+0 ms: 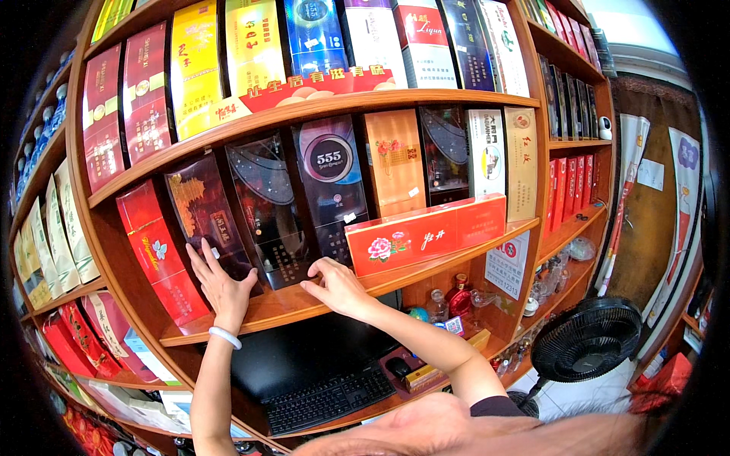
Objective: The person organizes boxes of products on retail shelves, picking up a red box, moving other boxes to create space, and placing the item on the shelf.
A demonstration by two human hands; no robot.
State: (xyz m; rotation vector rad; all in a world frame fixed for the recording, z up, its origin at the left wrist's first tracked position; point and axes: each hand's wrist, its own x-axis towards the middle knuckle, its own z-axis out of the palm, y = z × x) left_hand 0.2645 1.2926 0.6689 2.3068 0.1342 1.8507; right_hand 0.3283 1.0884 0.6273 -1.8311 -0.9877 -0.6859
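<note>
My left hand (222, 287) is spread against the lower front of a dark maroon carton (207, 197) that stands upright on the middle shelf. A white bracelet (225, 337) circles that wrist. Just right of it stands a glossy black carton (268, 216). My right hand (341, 289) is by this black carton's lower right edge, fingers bent, with a gap between thumb and forefinger and nothing visible in it. Behind that hand rises a dark blue-purple carton (332, 178). A red carton (161, 254) leans at the shelf's left end.
A long red box (426, 235) lies along the shelf front, right of my hands. Upright cartons fill the upper shelf (312, 105). Below are a dark monitor (281, 342), a keyboard (331, 399) and a mouse (398, 368). A black fan (585, 338) stands at the right.
</note>
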